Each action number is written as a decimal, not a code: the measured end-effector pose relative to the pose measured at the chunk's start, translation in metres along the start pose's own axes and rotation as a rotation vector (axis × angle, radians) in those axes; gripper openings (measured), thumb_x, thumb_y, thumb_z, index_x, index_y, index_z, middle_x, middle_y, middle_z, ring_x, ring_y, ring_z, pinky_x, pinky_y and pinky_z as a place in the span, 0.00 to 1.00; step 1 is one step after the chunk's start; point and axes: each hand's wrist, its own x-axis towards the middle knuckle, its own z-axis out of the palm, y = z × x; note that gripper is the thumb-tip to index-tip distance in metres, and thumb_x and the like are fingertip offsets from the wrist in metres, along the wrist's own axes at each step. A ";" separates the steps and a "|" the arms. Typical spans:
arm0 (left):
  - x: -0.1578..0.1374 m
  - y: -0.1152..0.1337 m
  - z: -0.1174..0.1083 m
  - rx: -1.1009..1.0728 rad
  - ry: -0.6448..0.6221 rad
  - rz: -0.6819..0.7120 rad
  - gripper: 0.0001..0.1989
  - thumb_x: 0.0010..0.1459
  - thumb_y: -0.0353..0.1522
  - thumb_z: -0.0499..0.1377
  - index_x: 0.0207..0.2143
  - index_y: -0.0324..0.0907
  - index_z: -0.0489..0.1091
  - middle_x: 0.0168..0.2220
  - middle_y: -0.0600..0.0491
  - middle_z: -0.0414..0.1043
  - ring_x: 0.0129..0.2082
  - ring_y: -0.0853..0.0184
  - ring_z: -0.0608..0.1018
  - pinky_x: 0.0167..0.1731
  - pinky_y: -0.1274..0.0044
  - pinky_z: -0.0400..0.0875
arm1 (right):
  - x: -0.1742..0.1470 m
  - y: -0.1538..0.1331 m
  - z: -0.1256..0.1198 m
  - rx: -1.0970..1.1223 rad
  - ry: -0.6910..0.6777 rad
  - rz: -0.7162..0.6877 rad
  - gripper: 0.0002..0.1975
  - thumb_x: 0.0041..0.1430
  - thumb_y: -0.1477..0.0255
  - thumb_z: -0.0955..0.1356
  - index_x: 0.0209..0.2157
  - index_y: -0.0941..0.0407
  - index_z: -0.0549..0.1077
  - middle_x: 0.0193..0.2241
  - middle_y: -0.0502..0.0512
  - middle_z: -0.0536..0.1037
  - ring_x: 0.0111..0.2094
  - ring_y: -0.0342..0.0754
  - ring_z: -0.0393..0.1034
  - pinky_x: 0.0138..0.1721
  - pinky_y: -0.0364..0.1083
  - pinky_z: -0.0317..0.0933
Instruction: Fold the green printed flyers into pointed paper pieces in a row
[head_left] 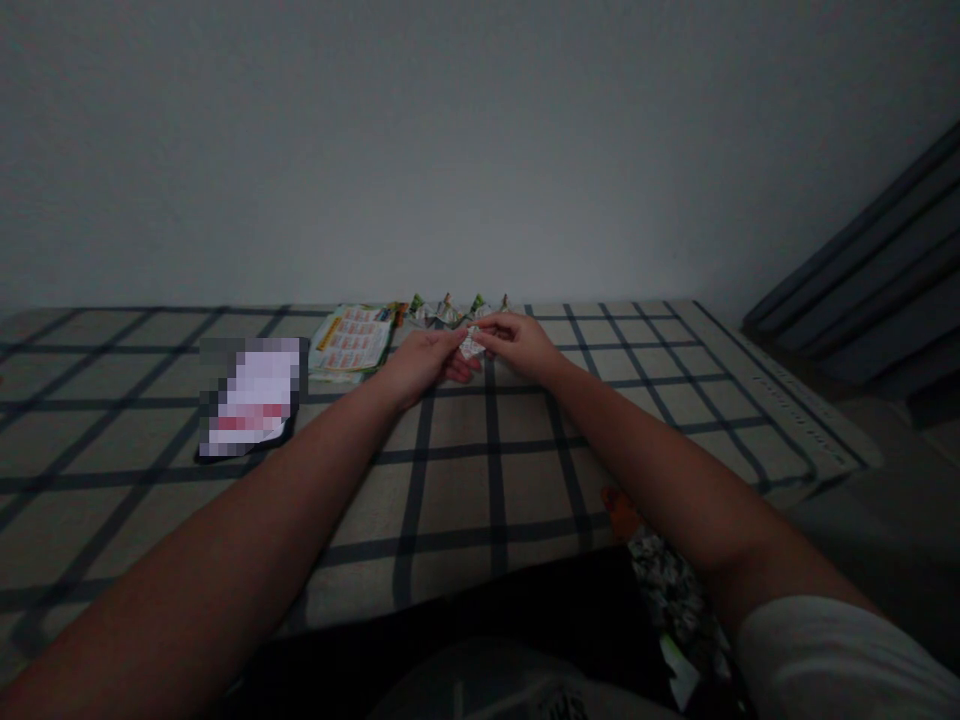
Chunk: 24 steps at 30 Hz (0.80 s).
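A small piece of folded printed paper (472, 345) is pinched between my two hands above the checked cloth. My left hand (431, 362) grips its left side, with the thumb on top and the fingers curled below. The right side is in the fingers of my right hand (519, 345), thumb and forefinger closed on it. Just behind my hands, several small folded paper shapes (448, 308) stand in a row near the wall. To the left of them lies a stack of printed sheets (352, 340). The paper's exact folds are too small to make out.
A checked cloth (457, 470) covers the table, whose far edge meets a grey wall (480, 150). A dark-edged flat object with a blurred bright face (255, 395) lies at left. Crumpled printed paper (664, 575) sits below my right forearm. Dark curtain-like folds (877, 270) hang at right.
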 end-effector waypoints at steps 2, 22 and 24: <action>0.001 -0.001 0.000 0.008 0.021 0.033 0.18 0.65 0.43 0.61 0.30 0.38 0.75 0.25 0.48 0.78 0.21 0.70 0.77 0.30 0.75 0.78 | 0.000 0.001 0.001 0.051 -0.049 0.050 0.14 0.60 0.63 0.72 0.41 0.59 0.78 0.35 0.55 0.80 0.30 0.43 0.71 0.32 0.43 0.66; -0.002 -0.003 -0.002 0.029 0.002 0.005 0.20 0.59 0.46 0.65 0.29 0.37 0.78 0.27 0.45 0.81 0.25 0.64 0.81 0.35 0.70 0.80 | -0.002 -0.008 -0.001 -0.188 -0.056 -0.063 0.09 0.60 0.67 0.68 0.28 0.56 0.70 0.26 0.50 0.71 0.28 0.44 0.62 0.32 0.44 0.59; -0.002 -0.005 -0.003 0.069 0.024 0.041 0.21 0.57 0.49 0.65 0.29 0.38 0.78 0.27 0.45 0.81 0.26 0.64 0.81 0.35 0.70 0.80 | -0.002 -0.005 -0.001 -0.166 -0.045 -0.042 0.10 0.59 0.65 0.69 0.28 0.56 0.70 0.26 0.50 0.71 0.28 0.44 0.62 0.31 0.43 0.58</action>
